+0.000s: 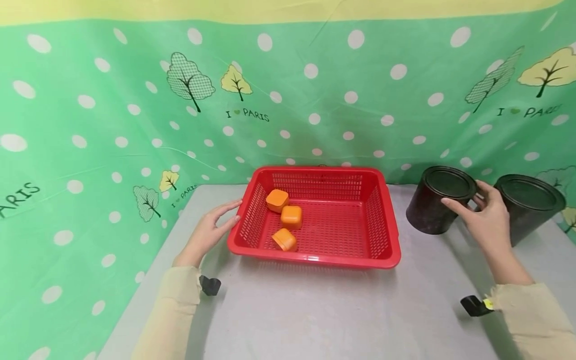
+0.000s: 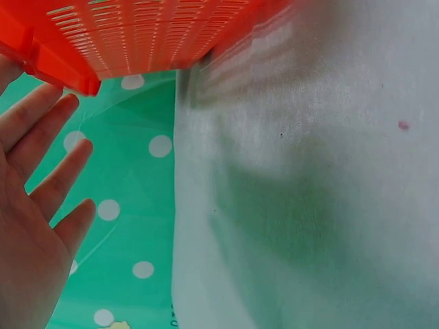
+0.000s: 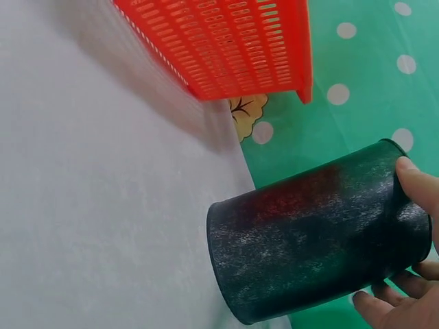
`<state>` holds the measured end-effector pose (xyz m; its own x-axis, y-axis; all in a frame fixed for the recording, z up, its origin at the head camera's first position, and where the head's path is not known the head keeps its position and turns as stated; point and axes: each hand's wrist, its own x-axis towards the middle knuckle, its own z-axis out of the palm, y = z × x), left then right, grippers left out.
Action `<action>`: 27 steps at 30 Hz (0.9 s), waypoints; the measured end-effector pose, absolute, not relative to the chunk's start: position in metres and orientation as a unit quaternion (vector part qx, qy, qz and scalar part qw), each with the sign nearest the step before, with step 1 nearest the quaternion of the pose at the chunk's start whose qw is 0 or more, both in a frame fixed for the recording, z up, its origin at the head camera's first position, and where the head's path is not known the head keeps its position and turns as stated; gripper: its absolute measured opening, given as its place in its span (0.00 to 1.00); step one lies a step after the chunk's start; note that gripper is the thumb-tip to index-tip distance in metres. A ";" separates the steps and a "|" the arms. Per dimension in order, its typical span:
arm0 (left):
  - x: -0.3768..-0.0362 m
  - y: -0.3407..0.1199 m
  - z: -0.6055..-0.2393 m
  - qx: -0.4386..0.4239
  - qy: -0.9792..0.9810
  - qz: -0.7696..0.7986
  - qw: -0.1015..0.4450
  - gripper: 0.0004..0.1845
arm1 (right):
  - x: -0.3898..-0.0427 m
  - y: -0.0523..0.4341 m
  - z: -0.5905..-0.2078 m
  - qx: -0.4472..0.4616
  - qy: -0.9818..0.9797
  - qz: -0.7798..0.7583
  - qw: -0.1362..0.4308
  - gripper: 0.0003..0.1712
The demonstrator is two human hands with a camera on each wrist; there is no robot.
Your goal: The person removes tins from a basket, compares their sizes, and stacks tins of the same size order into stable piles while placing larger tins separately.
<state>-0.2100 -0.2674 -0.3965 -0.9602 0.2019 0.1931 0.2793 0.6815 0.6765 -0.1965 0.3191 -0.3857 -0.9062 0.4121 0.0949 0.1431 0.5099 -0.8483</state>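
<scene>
A red mesh basket (image 1: 315, 259) sits mid-table and holds three small orange blocks (image 1: 291, 217). My left hand (image 1: 211, 230) lies at its left side, with straight fingers against the rim. The left wrist view shows that hand (image 2: 34, 205) spread beside the basket's corner (image 2: 137, 34). My right hand (image 1: 488, 217) grips a black lidded canister (image 1: 438, 200) to the right of the basket, thumb on the near side and fingers round the back. In the right wrist view the canister (image 3: 309, 240) fills the lower right, with a fingertip (image 3: 418, 185) on its wall.
A second black canister (image 1: 528, 205) stands just right of the held one. The grey table (image 1: 337, 310) reaches the green dotted backdrop (image 1: 315, 100) behind and on both sides. The basket's wall (image 3: 233, 41) is a short way from the canister.
</scene>
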 end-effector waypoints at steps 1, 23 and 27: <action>-0.210 -0.267 -0.396 -0.130 -0.916 -0.377 0.050 0.27 | -0.195 0.319 -0.384 -0.161 -0.854 0.471 0.149 0.53; -0.209 -0.265 -0.395 -0.121 -0.916 -0.380 0.048 0.27 | -0.181 0.302 -0.346 -0.137 -0.839 0.476 0.224 0.44; -0.209 -0.265 -0.396 -0.123 -0.915 -0.383 0.046 0.27 | -0.180 0.295 -0.340 -0.121 -0.836 0.482 0.231 0.43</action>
